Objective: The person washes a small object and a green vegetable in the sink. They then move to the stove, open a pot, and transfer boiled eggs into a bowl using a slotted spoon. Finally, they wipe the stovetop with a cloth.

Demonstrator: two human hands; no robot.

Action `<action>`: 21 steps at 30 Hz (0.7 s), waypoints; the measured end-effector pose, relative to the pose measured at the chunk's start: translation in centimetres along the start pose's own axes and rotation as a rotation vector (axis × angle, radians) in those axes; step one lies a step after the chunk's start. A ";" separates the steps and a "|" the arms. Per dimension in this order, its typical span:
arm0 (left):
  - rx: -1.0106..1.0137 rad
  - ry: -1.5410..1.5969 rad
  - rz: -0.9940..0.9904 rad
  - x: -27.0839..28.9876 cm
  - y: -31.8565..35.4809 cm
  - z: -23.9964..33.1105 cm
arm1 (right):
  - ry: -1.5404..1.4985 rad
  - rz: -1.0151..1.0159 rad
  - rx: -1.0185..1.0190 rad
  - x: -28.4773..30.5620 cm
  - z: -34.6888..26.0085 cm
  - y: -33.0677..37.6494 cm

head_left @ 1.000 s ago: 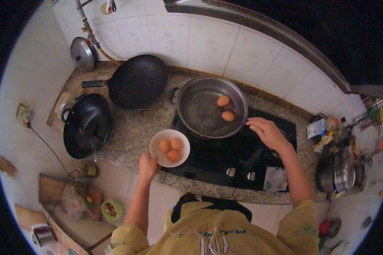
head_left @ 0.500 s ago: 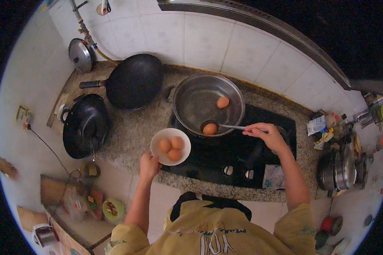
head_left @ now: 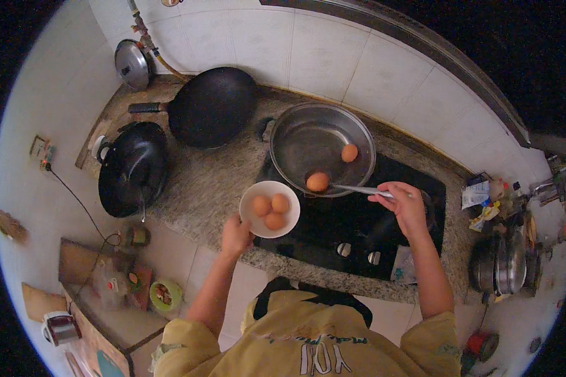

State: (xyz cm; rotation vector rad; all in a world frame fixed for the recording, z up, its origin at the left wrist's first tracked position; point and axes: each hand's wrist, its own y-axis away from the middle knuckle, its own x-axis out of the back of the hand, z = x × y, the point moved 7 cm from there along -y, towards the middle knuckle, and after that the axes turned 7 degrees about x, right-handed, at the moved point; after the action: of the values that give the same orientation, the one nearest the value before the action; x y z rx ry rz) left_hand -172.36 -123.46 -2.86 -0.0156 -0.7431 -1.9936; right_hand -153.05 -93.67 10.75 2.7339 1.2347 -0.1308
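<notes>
- Left hand (head_left: 237, 235), left of centre: gripping white bowl (head_left: 292, 217), three eggs (head_left: 274, 220) inside.
- Right hand (head_left: 407, 204), right of centre: holding long-handled utensil (head_left: 358, 189).
- Upper centre: pan (head_left: 302, 141), two brown eggs (head_left: 349, 152).

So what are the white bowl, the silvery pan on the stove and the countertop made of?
The white bowl looks like smooth glazed ceramic, though plastic is possible: its surface is evenly pale. The silvery pan seems bare metal, perhaps stainless steel, judging by its shiny rim. The countertop looks like granite or imitation stone, given its mottled, speckled surface.
</notes>
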 end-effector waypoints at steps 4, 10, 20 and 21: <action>-0.028 0.123 -0.024 -0.1 -0.3 -1.9 | -0.084 0.002 0.031 -1.0 -0.7 0.2; -0.004 -0.022 0.007 0.3 0.6 -0.8 | -0.040 -0.017 0.044 -2.7 -2.7 1.0; -0.082 -0.157 0.105 0.2 0.6 0.0 | 0.069 -0.207 -0.028 -10.3 2.5 3.2; -0.116 -0.199 0.137 0.3 0.4 -0.1 | 0.080 -0.215 -0.019 -10.8 3.0 3.5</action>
State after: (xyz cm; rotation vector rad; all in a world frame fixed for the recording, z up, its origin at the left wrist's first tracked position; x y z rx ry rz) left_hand -172.17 -123.85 -2.68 -0.3289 -0.7304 -1.9188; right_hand -157.60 -104.42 9.60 2.6069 1.5415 -0.0312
